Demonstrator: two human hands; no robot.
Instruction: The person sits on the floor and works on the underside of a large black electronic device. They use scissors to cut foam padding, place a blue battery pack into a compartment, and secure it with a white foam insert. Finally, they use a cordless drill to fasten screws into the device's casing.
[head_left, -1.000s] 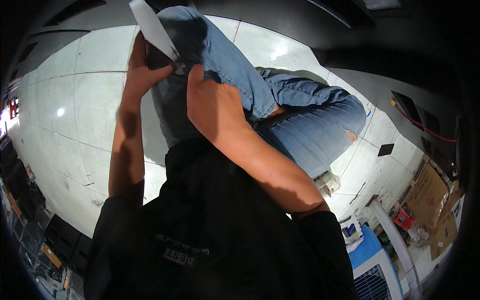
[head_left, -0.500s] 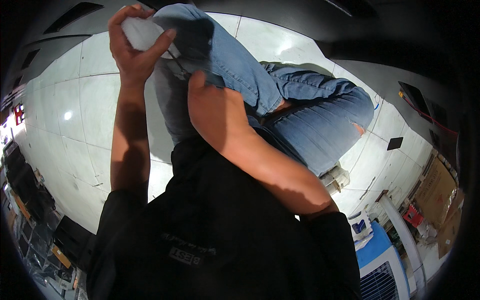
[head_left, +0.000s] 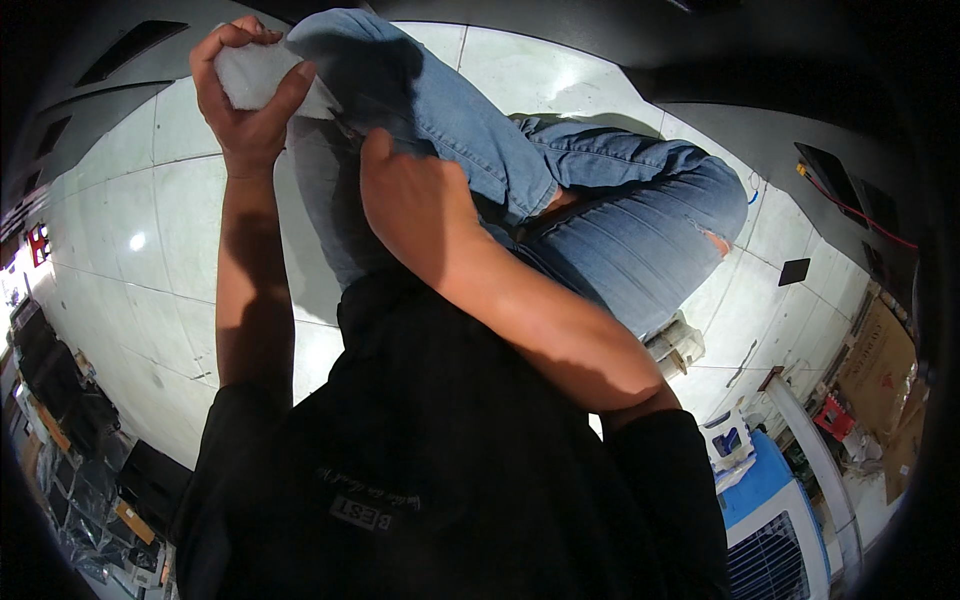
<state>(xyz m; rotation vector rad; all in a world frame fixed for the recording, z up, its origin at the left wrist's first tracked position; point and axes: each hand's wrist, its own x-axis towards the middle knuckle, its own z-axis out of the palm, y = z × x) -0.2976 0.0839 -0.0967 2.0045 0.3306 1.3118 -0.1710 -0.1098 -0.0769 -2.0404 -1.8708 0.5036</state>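
Viewed from the head, down over a black short-sleeved shirt [head_left: 440, 470]. Right hand [head_left: 420, 205] pressed on faded blue denim jeans [head_left: 600, 230], fingers hidden in the fabric, grip impossible to tell. Left hand [head_left: 245, 95] raised beyond, fingers clenched around white pocket lining [head_left: 250, 72]. Farthest, pale tiled floor [head_left: 130, 260].

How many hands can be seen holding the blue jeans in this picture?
2. The left hand grips white fabric at the jeans' upper end, fingers closed. The right hand presses on the denim just right of it. No other hands appear.
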